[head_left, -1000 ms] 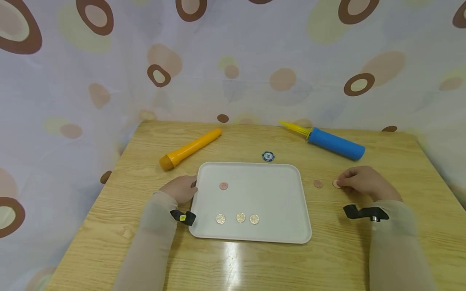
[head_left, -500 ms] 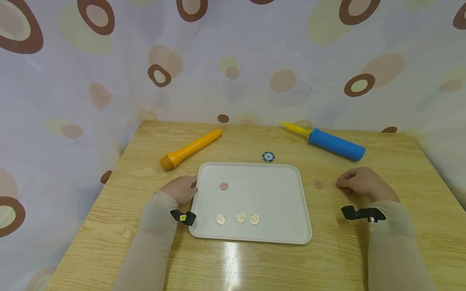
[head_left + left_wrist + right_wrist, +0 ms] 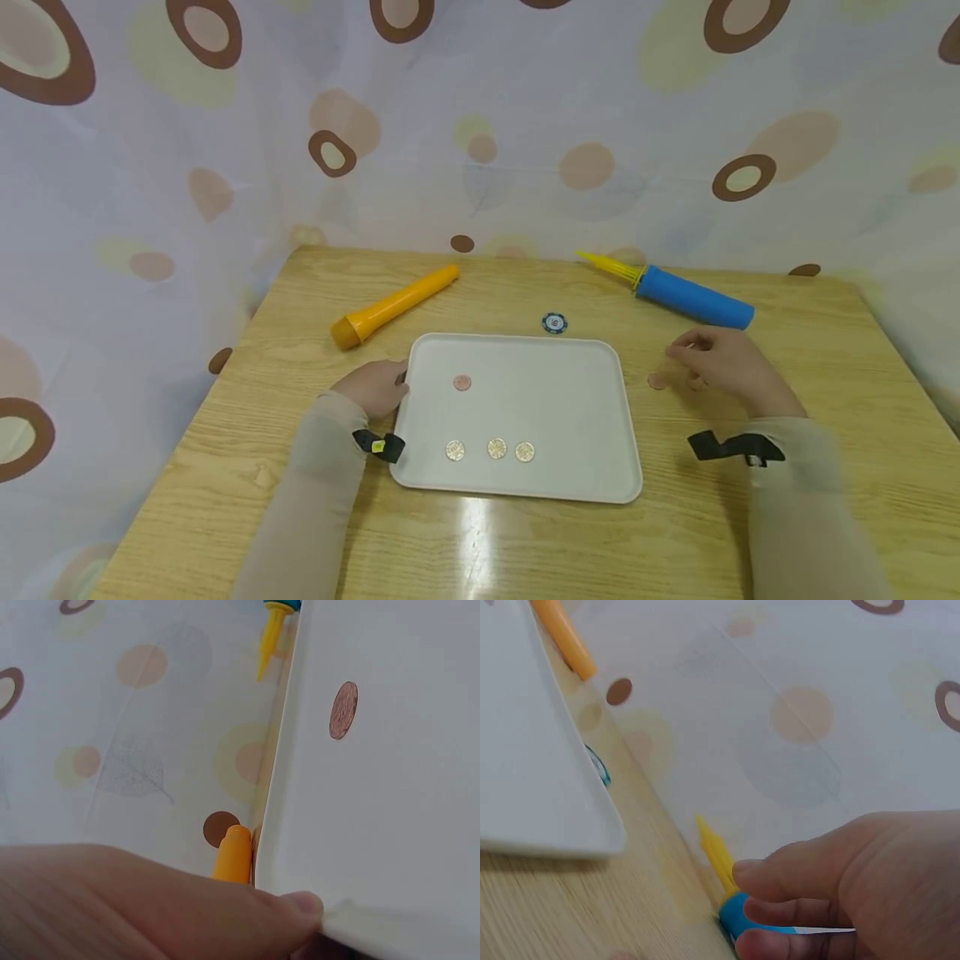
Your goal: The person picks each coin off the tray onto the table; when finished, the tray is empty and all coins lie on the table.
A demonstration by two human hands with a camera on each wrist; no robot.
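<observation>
My left hand (image 3: 372, 389) grips the left edge of a white tray (image 3: 555, 400), with the thumb (image 3: 300, 904) over its rim in the left wrist view. On the tray lie one copper coin (image 3: 462, 382) near the back and three gold-coloured coins (image 3: 497, 448) near the front. To the right of the tray, my right hand (image 3: 723, 362) is raised over the table, thumb and index finger pinched together on a copper coin almost wholly hidden by the fingers. Another copper coin (image 3: 657, 381) lies on the table just left of this hand.
Behind the tray lies a blue-and-white poker chip (image 3: 555, 322). An orange microphone-shaped stick (image 3: 397, 306) is at the back left. At the back right rests a blue hand pump (image 3: 693, 297) with a yellow nozzle. A patterned curtain (image 3: 480, 125) hangs behind the wooden table (image 3: 570, 550).
The right hand has lifted off the table, moving up and a little left from where it was fingering a copper coin. The left hand and the tray have stayed in place.
</observation>
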